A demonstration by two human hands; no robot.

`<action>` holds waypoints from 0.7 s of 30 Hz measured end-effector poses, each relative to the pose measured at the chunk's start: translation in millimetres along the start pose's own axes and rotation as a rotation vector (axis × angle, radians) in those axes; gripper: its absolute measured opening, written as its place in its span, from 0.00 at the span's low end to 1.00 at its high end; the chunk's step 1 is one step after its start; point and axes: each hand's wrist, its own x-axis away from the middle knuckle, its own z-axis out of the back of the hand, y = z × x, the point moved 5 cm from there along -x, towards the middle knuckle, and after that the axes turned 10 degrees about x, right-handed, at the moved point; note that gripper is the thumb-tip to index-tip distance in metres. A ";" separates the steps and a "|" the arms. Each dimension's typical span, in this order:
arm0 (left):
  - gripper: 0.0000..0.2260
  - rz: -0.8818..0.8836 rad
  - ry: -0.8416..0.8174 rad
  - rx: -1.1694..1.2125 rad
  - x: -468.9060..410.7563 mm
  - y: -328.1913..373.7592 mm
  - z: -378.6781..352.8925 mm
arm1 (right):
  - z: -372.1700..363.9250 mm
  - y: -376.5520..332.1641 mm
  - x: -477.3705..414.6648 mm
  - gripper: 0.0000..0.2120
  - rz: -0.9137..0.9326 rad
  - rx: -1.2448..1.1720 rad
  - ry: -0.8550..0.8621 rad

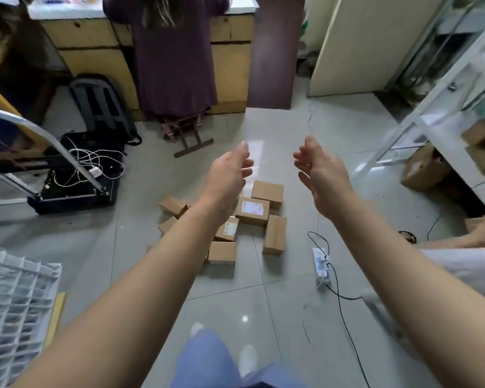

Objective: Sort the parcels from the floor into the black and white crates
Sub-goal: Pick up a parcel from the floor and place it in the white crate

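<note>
Cardboard parcels (252, 211) near white power strip (322, 266)

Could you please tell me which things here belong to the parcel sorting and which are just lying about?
Job: parcels on the floor, white crate, black crate, left hand and right hand, both empty.
Lying about: power strip, backpack, wooden stool, white cables.

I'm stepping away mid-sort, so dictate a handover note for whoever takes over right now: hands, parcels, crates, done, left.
Left hand and right hand: both open and empty, held out above the pile.
Cardboard parcels: clustered on the floor ahead, two with their labels facing up.
White crate: near left, contents unclear.
Black crate: farther left, white cables inside.
Done: no parcel seen in either crate.
Left: the whole pile.
</note>
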 end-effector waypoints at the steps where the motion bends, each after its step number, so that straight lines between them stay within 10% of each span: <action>1: 0.14 0.017 -0.007 -0.006 -9.8 -4.3 -7.3 | 4.4 4.7 -10.7 0.21 -0.012 0.001 0.007; 21: 0.12 0.445 0.207 0.144 -241.5 -166.6 -20.8 | -44.9 122.3 -260.6 0.11 -0.218 0.305 -0.063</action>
